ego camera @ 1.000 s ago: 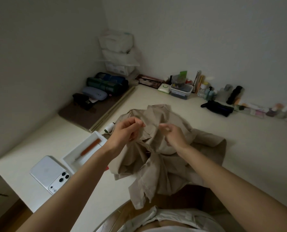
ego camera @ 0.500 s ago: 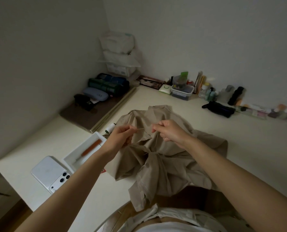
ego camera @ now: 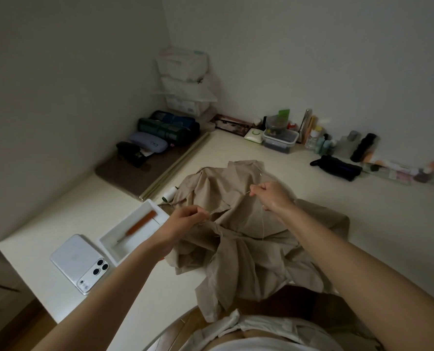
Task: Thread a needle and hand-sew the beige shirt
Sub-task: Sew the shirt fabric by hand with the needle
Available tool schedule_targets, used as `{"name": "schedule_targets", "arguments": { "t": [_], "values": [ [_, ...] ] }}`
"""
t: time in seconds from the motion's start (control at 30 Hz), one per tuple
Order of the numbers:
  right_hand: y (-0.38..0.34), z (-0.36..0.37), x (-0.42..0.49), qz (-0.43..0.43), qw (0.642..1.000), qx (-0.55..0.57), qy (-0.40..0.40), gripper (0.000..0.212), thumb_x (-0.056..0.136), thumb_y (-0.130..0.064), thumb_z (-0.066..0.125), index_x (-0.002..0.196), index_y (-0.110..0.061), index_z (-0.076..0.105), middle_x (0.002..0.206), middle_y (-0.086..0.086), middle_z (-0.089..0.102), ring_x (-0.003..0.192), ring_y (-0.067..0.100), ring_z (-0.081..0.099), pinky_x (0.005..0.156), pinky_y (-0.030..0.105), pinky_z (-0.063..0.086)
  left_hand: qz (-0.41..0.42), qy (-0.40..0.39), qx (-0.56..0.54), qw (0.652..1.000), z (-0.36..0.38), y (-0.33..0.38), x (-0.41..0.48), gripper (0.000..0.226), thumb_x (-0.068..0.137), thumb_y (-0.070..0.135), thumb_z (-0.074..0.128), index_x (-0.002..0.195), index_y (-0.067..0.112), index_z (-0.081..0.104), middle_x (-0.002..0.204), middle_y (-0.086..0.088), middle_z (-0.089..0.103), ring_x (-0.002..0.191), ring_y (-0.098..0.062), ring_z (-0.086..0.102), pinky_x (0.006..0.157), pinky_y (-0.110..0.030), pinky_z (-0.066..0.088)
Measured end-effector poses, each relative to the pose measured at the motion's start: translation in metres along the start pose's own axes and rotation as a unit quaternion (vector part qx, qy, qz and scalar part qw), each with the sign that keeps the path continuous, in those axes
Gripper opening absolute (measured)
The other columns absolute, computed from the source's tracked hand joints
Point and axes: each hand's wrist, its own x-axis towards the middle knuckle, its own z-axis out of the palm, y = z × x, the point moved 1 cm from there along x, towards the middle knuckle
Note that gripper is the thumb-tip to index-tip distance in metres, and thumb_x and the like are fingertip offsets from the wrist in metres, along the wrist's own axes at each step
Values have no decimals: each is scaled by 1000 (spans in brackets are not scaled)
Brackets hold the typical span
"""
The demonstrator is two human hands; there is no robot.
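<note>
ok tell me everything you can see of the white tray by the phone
The tray is white, rectangular and shallow, plastic by its look, open on top. It sits at an angle on the table between the phone and the shirt. One orange-handled tool with a thin metal tip lies lengthwise inside.

No readable text, label, brand, number or sign anywhere; box and bottle labels too blurred.

Over the beige shirt (ego camera: 238, 252) on the table (ego camera: 362, 198), the left hand (ego camera: 185, 220) and right hand (ego camera: 271, 196) pinch a thread (ego camera: 230, 202) stretched between them; a white tray (ego camera: 107, 252) lies left of the shirt.
</note>
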Motion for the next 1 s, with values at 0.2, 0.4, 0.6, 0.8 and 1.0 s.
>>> {"name": "schedule_targets", "arguments": {
  "t": [0.2, 0.4, 0.6, 0.8, 1.0],
  "values": [
    [-2, -2, 14, -42, 997, -16, 62, 27, 97, -19, 50, 86, -2, 68, 63, -3, 53, 57, 5, 42, 52, 22, 29, -21, -6, -26, 999, -1, -1, 3, 26, 95, 34, 50, 84, 18, 68, 91, -3, 69, 91, -16, 64, 87, -27, 48],
    [-8, 7, 3, -113, 993, -19, -20, 31, 94, -24, 55, 119, -6, 61, 120, 6, 63, 107, 16, 59, 84, 16, 40, -26, -41, -93, 994, -8, -4, 8, 26, 75, 21, 57, 99, 13, 63, 93, -11, 64, 90, -25, 61, 86, -35, 49],
    [-17, 38, -31, -128, 967, -8, -221, 31, 85, -22, 69, 111, -7, 62, 46, -19, 52, 43, -10, 48, 46, 4, 34, -4, -8, -133, 991, -10, -4, 10, 18, 89, -5, 50, 99, 8, 58, 86, -11, 63, 81, -22, 61, 75, -28, 50],
    [-17, 45, -29, -152, 969, -51, -187, 14, 87, -19, 68, 83, -5, 67, 38, -24, 48, 41, -10, 47, 53, 6, 33, 44, 37, 15, 998, -22, -7, 12, 16, 85, 17, 63, 99, 10, 61, 96, -14, 62, 86, -26, 59, 82, -35, 49],
    [-13, 41, -32, -147, 969, -39, -193, 16, 87, -12, 67, 77, -1, 63, 34, -14, 44, 38, -9, 46, 79, 12, 44, 86, 67, 270, 957, -18, -9, 16, 12, 95, 16, 52, 97, 15, 64, 91, 5, 62, 82, -7, 56, 67, -10, 42]
  ]
}}
